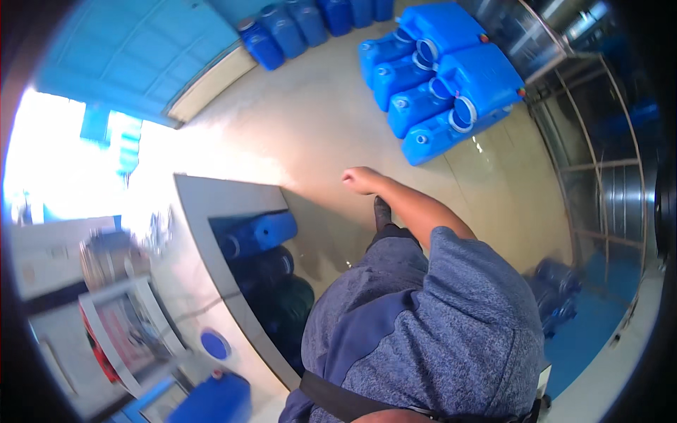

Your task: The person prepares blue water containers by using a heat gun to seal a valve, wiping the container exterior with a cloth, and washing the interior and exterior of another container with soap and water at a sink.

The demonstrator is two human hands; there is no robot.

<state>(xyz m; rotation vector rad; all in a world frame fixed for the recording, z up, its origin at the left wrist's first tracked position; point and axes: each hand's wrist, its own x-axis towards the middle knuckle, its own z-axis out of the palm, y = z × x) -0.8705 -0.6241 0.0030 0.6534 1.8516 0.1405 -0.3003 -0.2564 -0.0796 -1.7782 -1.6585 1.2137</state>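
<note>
My right hand (360, 180) is out in front of my body, above the tiled floor (322, 127). Its fingers are curled into a loose fist, and I see nothing in it. My left hand is out of view. Just below the right hand in the picture shows one dark shoe (382, 212). Closest to that hand, farther up and to the right, is a group of blue plastic jerrycans (423, 140). Several stand in a row with round white-rimmed openings, and two larger ones (476, 74) lie against or on them.
To the left runs a white counter (232, 288) with containers (264, 232) beneath it. On top are a blue lid (214, 343) and a blue jerrycan (211, 399). More blue jerrycans (262, 45) line the back wall. A metal-framed enclosure (597, 166) and clear bottles (558, 280) stand at right.
</note>
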